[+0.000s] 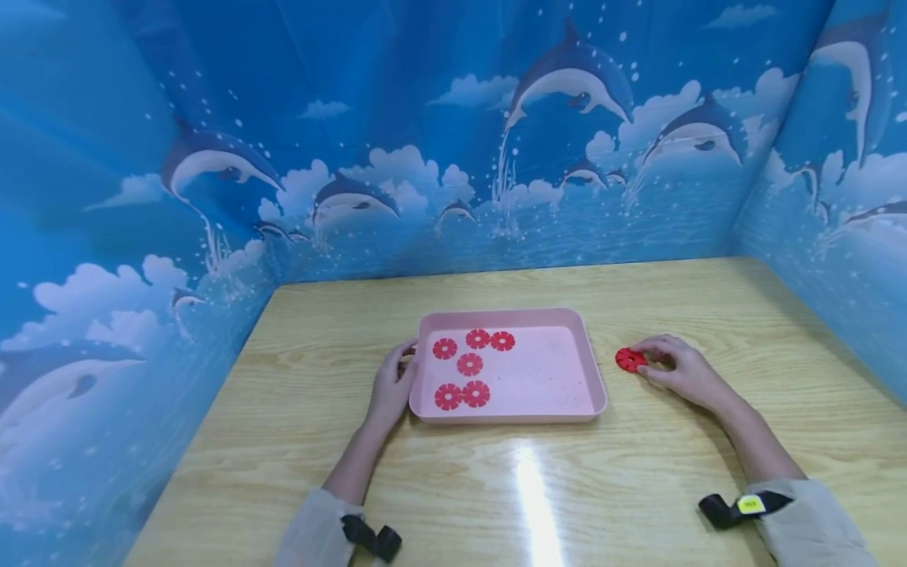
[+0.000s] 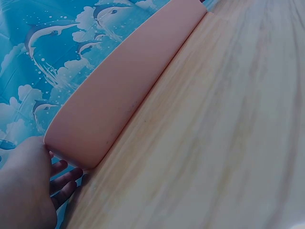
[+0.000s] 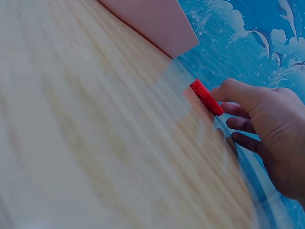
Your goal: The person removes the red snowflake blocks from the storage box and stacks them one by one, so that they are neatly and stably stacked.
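A pink tray [image 1: 538, 378] lies on the table, with several red notched plastic discs [image 1: 470, 364] flat in its left half. My left hand [image 1: 391, 387] holds the tray's left side. In the left wrist view its fingers [image 2: 64, 182] bend near the tray's outer corner, and the thumb is hidden. To the right of the tray, my right hand [image 1: 676, 370] pinches a short stack of red notched discs [image 1: 630, 360] between thumb and forefinger. The stack looks layered in the right wrist view, low against the tabletop; how many discs it has I cannot tell.
A light wood-grain table [image 1: 319, 331] spreads around the tray. Blue curtains [image 1: 397, 71] printed with dolphins rise behind it and on both sides. A bright light reflection falls on the tabletop in front of the tray.
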Action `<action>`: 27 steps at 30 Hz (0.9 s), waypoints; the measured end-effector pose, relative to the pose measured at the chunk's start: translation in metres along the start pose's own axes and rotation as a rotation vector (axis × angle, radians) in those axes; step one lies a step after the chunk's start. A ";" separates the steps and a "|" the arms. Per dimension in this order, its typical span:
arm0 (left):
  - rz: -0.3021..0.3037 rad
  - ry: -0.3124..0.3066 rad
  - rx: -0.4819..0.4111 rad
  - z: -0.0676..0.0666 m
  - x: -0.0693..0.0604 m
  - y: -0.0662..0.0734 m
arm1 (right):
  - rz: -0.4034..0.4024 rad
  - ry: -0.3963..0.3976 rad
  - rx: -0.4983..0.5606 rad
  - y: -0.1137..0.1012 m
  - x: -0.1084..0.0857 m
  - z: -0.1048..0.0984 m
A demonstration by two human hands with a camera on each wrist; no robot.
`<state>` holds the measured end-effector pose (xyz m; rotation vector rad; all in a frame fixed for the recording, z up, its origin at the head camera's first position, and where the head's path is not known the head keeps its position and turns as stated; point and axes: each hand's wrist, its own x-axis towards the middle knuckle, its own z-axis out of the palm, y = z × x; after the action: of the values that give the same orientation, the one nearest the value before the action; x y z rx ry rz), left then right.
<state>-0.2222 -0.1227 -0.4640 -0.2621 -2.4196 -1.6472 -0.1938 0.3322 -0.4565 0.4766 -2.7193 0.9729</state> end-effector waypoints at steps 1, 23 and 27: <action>-0.002 0.001 -0.001 0.000 0.000 0.000 | -0.004 0.003 -0.001 -0.001 0.000 0.000; -0.022 -0.006 -0.016 0.001 0.001 -0.001 | -0.123 -0.066 0.144 -0.081 0.047 0.025; -0.029 -0.001 0.003 0.001 0.000 0.000 | -0.080 -0.136 0.169 -0.094 0.063 0.041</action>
<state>-0.2227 -0.1220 -0.4642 -0.2286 -2.4385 -1.6554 -0.2208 0.2223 -0.4144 0.7010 -2.7223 1.1958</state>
